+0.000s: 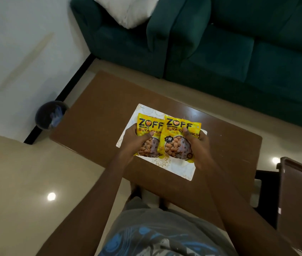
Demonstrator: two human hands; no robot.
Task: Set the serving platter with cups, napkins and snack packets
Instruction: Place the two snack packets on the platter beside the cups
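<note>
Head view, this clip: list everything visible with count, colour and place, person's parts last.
snack packets: two, yellow, one in each hand, overlapping, over the platter
platter: one, white with gold pattern, flat on the table
table: one, brown wood, centre
sofa: one, dark green, behind the table
cushion: one, white, on the sofa's left seat
bin: one, dark, on the floor by the wall, left of the table
chair: one, dark brown, right edge
left hand: holds the left packet
right hand: holds the right packet
</note>
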